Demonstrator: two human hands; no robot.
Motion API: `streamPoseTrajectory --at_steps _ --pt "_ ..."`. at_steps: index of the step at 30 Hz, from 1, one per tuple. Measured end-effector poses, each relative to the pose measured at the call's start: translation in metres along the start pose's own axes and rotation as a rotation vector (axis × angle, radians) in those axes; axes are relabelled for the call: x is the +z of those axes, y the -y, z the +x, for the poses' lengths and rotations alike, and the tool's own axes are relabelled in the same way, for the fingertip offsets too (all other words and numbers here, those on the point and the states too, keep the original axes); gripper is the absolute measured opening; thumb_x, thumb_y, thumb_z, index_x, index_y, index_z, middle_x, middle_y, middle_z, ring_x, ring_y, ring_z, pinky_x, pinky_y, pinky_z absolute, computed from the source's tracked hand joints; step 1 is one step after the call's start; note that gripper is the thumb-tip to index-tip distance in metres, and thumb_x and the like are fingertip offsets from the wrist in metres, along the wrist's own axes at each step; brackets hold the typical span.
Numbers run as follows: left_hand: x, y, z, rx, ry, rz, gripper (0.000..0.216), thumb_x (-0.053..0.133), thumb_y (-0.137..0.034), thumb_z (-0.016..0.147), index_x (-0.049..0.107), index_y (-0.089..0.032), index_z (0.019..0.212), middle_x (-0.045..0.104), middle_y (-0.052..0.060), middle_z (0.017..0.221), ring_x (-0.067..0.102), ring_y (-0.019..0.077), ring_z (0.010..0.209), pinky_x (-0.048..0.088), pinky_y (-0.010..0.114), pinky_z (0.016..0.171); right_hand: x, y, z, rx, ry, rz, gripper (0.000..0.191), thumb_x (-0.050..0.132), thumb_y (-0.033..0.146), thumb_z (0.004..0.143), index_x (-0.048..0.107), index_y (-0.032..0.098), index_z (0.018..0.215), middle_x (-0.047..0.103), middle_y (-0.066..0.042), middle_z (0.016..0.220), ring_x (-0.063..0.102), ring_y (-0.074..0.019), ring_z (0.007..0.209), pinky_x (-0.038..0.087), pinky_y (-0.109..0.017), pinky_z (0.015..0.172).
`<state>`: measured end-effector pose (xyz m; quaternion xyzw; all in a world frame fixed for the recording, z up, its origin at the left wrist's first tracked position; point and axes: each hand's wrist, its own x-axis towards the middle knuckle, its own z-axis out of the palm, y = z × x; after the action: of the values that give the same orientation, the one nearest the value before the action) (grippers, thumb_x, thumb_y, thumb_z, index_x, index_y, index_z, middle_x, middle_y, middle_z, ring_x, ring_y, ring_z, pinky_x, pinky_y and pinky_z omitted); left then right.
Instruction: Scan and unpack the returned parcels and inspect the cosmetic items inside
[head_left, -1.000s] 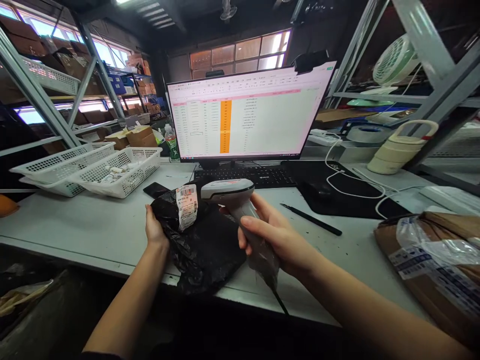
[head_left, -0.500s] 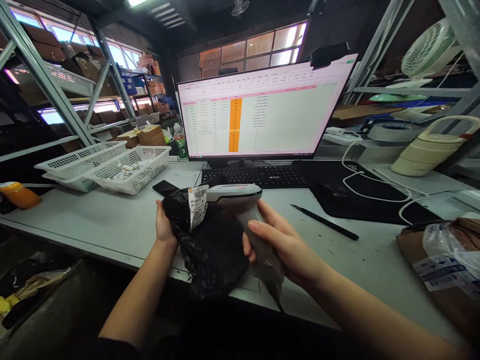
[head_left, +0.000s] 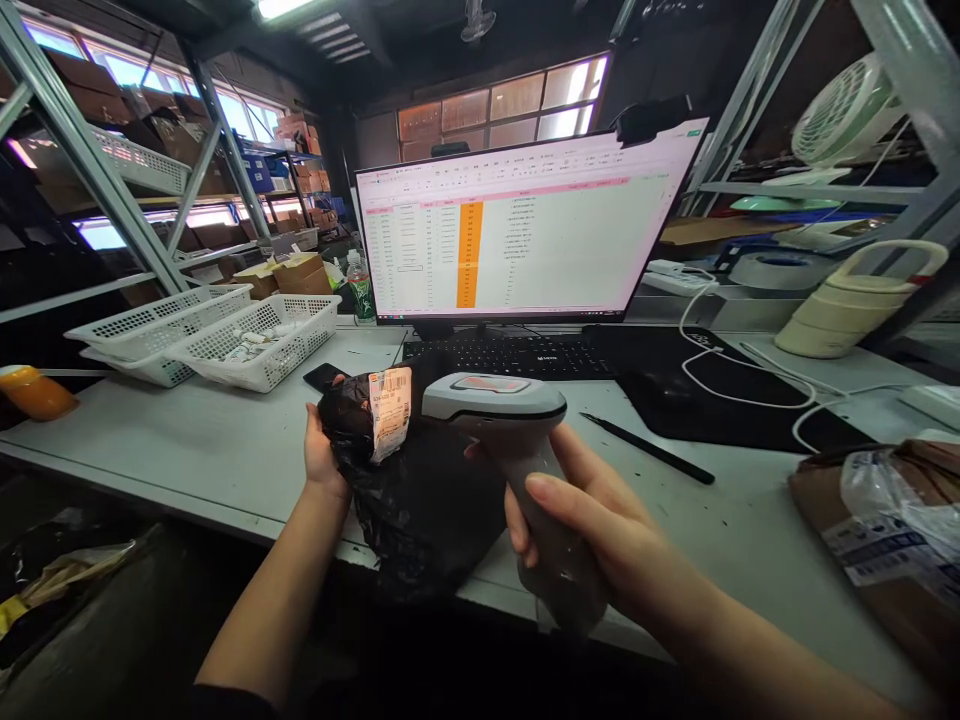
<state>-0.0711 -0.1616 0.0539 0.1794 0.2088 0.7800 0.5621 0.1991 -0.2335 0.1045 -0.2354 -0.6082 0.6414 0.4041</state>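
My left hand point(head_left: 325, 455) grips a crumpled black plastic bag point(head_left: 427, 510) from its left side, with most of the fingers hidden behind it. On the bag's upper part a white shipping label point(head_left: 391, 412) with a barcode faces right, lit reddish. In my right hand point(head_left: 592, 500) is a grey and white barcode scanner point(head_left: 499, 402), my fingers wrapped round its handle. The scanner's head points left at the label, a short gap apart from it. Both hands are above the front edge of the table.
A monitor point(head_left: 570, 240) showing a spreadsheet stands behind a black keyboard point(head_left: 517, 354). White perforated baskets point(head_left: 262, 345) are on the left. A black pen-like tool point(head_left: 649, 447), a mouse pad point(head_left: 750, 400) with cables, a cream container point(head_left: 825, 315) and a brown parcel point(head_left: 885, 530) lie right.
The scanner has moved right and nearer to me, away from the label. The label has turned a little more toward me and now glows reddish. The left hand has barely shifted.
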Motion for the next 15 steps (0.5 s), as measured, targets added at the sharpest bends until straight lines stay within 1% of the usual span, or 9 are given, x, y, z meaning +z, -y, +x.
streamPoseTrajectory --at_steps 2,4,5,7,8,10,11,12,15 --pt "-0.007 -0.001 0.007 0.091 -0.039 0.146 0.053 0.031 -0.051 0.102 0.064 -0.021 0.13 0.069 0.014 0.127 0.064 0.0319 0.122 0.045 0.056 0.11 -0.002 -0.001 -0.004 -0.002 0.002 -0.002 0.065 0.062 0.05 0.095 0.035 0.021 0.146 0.067 0.0 0.071 0.059 -0.0136 0.056 0.049 -0.024 0.05" --pt "-0.015 -0.006 0.013 0.263 -0.119 0.307 0.045 0.052 -0.037 0.092 0.06 -0.022 0.134 0.066 0.014 0.131 0.064 0.0318 0.122 0.047 0.054 0.108 -0.003 -0.002 -0.006 -0.01 -0.006 -0.003 0.07 0.062 0.05 0.095 0.03 0.021 0.15 0.066 0.001 0.07 0.059 -0.0135 0.056 0.049 -0.024 0.05" --pt "-0.019 -0.012 0.014 0.383 -0.165 0.373 0.053 0.06 -0.027 0.084 0.056 -0.025 0.137 0.062 0.011 0.136 0.061 0.0298 0.126 0.046 0.05 0.111 -0.004 -0.002 -0.006 -0.01 -0.009 -0.007 0.072 0.062 0.049 0.095 0.027 0.022 0.152 0.066 0.001 0.069 0.058 -0.0134 0.055 0.049 -0.024 0.049" --pt "-0.022 -0.026 0.012 0.702 -0.211 0.559 0.07 0.066 -0.012 0.072 0.053 -0.03 0.139 0.055 0.006 0.144 0.053 0.0251 0.135 0.039 0.043 0.117 -0.005 -0.004 -0.005 0.012 -0.029 -0.029 0.076 0.062 0.047 0.095 0.023 0.023 0.155 0.066 0.002 0.07 0.058 -0.0131 0.055 0.05 -0.024 0.05" --pt "-0.019 -0.035 0.008 0.875 -0.179 0.712 0.069 0.066 -0.011 0.073 0.054 -0.03 0.137 0.054 0.005 0.145 0.05 0.0234 0.138 0.035 0.041 0.119 -0.005 -0.005 -0.004 0.024 -0.04 -0.045 0.077 0.062 0.046 0.095 0.021 0.023 0.157 0.066 0.002 0.07 0.058 -0.0132 0.056 0.051 -0.024 0.05" --pt "-0.006 -0.05 -0.001 1.155 0.009 1.15 0.049 0.063 -0.019 0.083 0.061 -0.026 0.131 0.058 0.006 0.141 0.047 0.0241 0.14 0.032 0.043 0.121 -0.004 -0.008 0.0 0.035 -0.044 -0.079 0.079 0.062 0.045 0.095 0.02 0.022 0.158 0.066 0.001 0.07 0.059 -0.0133 0.056 0.051 -0.024 0.05" --pt "0.004 -0.056 -0.005 1.193 0.148 1.372 0.042 0.06 -0.026 0.088 0.063 -0.024 0.13 0.06 0.007 0.14 0.045 0.0262 0.142 0.03 0.047 0.122 -0.003 -0.011 0.003 0.027 -0.044 -0.094 0.08 0.062 0.044 0.095 0.019 0.022 0.158 0.065 0.002 0.07 0.059 -0.0132 0.056 0.05 -0.024 0.05" --pt "0.015 -0.059 -0.007 1.152 0.284 1.554 0.04 0.057 -0.033 0.092 0.063 -0.024 0.131 0.061 0.008 0.14 0.042 0.0282 0.144 0.028 0.05 0.123 -0.002 -0.013 0.005 0.011 -0.044 -0.105 0.08 0.063 0.044 0.095 0.019 0.022 0.159 0.065 0.002 0.07 0.059 -0.0131 0.056 0.05 -0.024 0.05" --pt "0.047 -0.061 -0.005 0.823 0.562 1.938 0.05 0.056 -0.046 0.093 0.06 -0.023 0.137 0.06 0.01 0.143 0.033 0.0357 0.149 0.015 0.063 0.123 0.001 -0.021 0.009 -0.037 -0.064 -0.119 0.079 0.063 0.042 0.095 0.02 0.024 0.159 0.064 0.002 0.072 0.058 -0.0121 0.056 0.052 -0.024 0.053"
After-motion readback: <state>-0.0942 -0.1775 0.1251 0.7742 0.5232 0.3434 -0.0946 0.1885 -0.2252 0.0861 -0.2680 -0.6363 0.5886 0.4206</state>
